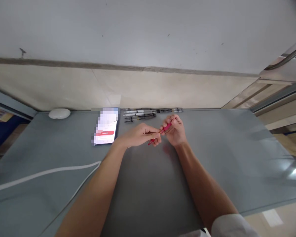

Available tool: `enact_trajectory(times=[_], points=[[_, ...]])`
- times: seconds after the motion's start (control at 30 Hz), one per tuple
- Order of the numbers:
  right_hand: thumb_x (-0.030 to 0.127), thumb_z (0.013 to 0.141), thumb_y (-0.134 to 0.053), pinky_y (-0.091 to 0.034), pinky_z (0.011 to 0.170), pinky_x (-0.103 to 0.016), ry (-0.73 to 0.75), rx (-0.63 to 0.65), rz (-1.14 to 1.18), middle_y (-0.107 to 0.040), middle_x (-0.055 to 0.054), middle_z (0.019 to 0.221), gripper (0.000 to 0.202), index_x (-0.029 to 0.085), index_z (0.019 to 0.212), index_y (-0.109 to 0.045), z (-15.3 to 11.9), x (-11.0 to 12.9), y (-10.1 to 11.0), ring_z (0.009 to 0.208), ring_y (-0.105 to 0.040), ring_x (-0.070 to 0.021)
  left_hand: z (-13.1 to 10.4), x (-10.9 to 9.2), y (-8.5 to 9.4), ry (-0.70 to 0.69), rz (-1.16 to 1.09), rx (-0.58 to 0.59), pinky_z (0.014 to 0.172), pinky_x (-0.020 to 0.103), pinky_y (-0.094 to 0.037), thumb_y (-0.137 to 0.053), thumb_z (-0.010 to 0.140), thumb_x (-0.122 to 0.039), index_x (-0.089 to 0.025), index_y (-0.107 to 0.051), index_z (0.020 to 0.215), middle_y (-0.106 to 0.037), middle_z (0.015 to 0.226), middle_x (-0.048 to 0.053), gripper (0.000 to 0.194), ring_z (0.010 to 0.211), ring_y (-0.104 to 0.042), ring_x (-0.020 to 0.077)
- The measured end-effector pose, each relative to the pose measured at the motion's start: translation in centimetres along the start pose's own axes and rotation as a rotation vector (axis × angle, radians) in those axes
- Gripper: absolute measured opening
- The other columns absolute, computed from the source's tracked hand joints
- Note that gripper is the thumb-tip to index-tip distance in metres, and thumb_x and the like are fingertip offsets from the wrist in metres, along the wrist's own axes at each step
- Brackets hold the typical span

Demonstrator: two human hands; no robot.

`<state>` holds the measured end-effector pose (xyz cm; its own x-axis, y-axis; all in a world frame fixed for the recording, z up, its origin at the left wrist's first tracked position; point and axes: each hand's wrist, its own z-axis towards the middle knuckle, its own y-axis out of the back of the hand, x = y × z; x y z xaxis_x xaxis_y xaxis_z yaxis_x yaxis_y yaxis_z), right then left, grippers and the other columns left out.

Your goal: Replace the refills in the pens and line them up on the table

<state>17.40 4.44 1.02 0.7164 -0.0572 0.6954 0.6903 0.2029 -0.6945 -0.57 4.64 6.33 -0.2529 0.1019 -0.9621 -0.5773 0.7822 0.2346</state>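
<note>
The left hand [144, 135] and the right hand [175, 130] pinch one red pen [162, 131] between them, above the surface [148, 191]. Behind them are dark pens [140, 115]; left of them is the phone [106, 128].

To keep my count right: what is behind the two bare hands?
Slim black and white pens lie on the grey table behind the left hand and right hand, which hold a red pen. Whatever the hands cover is hidden.
</note>
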Motion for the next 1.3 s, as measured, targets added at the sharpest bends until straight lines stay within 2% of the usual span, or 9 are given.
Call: enact_trajectory(times=[0.17,0.43,0.53,0.73,0.97,1.17,1.3], points=[[0.039,0.064,-0.082,-0.055,0.055,-0.023,0.003,-0.062,-0.018,-0.056,0.007,0.067,0.030,0.025,0.072,-0.056,-0.1,-0.1,-0.2,0.061,-0.058,-0.0084,0.0,0.0,-0.1,0.004,-0.025,-0.016,0.064,0.025,-0.047,-0.053,0.091,-0.039,-0.017,-0.069,0.074,-0.068,0.075,0.004,0.032,0.069,-0.062,0.0141],[0.036,0.068,-0.080,-0.056,0.058,-0.024,0.052,-0.138,-0.070,-0.058,0.007,0.066,0.025,0.024,0.074,-0.058,0.2,-0.2,-0.6,0.059,-0.059,-0.0082,0.4,0.2,-0.3,0.041,0.060,-0.198,0.062,0.023,-0.045,-0.059,0.085,-0.033,-0.018,-0.069,0.070,-0.065,0.066,-0.001,0.023,0.063,-0.059,0.0124],[0.033,0.070,-0.078,-0.056,0.057,-0.022,0.072,-0.153,-0.050,-0.059,0.007,0.067,0.021,0.024,0.074,-0.060,0.3,-0.2,-0.7,0.060,-0.061,-0.0078,0.5,0.3,-0.3,0.050,0.072,-0.224,0.063,0.023,-0.046,-0.059,0.086,-0.032,-0.018,-0.069,0.071,-0.066,0.066,-0.001,0.022,0.063,-0.061,0.0127],[0.032,0.070,-0.077,-0.058,0.062,-0.023,-0.002,-0.128,-0.016,-0.064,0.005,0.079,0.021,0.025,0.083,-0.062,0.2,0.0,-0.5,0.071,-0.065,-0.0096,0.4,0.8,0.0,0.038,-0.002,-0.165,0.069,0.026,-0.049,-0.054,0.090,-0.036,-0.016,-0.069,0.080,-0.069,0.075,0.003,0.027,0.068,-0.065,0.0140],[0.035,0.064,-0.081,-0.056,0.059,-0.021,-0.018,-0.076,0.031,-0.051,0.008,0.070,0.031,0.027,0.078,-0.055,-0.1,-0.1,-0.5,0.062,-0.055,-0.0070,0.0,0.0,-0.1,0.027,-0.090,0.016,0.069,0.027,-0.047,-0.049,0.094,-0.039,-0.016,-0.069,0.083,-0.069,0.079,0.005,0.033,0.072,-0.064,0.0147],[0.039,0.061,-0.083,-0.055,0.056,-0.022,-0.030,-0.096,-0.026,-0.050,0.007,0.069,0.036,0.026,0.076,-0.053,0.0,-0.2,-0.6,0.061,-0.054,-0.0081,0.0,-0.2,-0.1,0.020,-0.034,-0.009,0.063,0.024,-0.046,-0.052,0.091,-0.037,-0.017,-0.067,0.075,-0.066,0.074,0.003,0.031,0.068,-0.060,0.0136],[0.036,0.064,-0.081,-0.056,0.057,-0.022,-0.009,-0.079,-0.031,-0.053,0.007,0.070,0.031,0.026,0.077,-0.055,0.1,-0.2,-0.5,0.063,-0.057,-0.0081,0.2,0.1,0.0,0.012,0.018,-0.067,0.062,0.023,-0.046,-0.053,0.090,-0.037,-0.017,-0.068,0.072,-0.066,0.072,0.002,0.031,0.067,-0.060,0.0135]])
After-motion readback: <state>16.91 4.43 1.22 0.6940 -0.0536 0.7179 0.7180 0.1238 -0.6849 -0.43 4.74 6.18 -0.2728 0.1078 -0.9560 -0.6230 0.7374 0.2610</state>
